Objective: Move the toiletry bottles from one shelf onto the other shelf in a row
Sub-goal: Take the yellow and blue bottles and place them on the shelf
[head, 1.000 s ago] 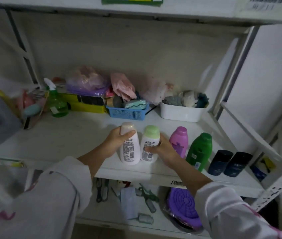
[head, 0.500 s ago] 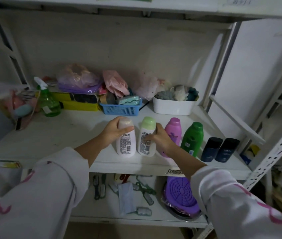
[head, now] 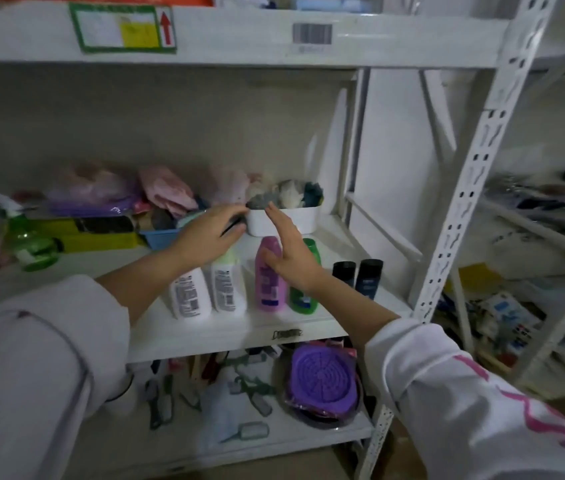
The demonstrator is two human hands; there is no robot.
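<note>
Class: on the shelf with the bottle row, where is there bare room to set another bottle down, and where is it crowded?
Bare: shelf between spray bottle and white bottle; also a front strip. Crowded: back clutter, blue basket, white tub.

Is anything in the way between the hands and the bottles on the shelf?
No, nothing visible is. The left hand hovers open right above the two white bottles, and the right hand is open just in front of the pink bottle and the green bottle. Only air lies between them.
</note>
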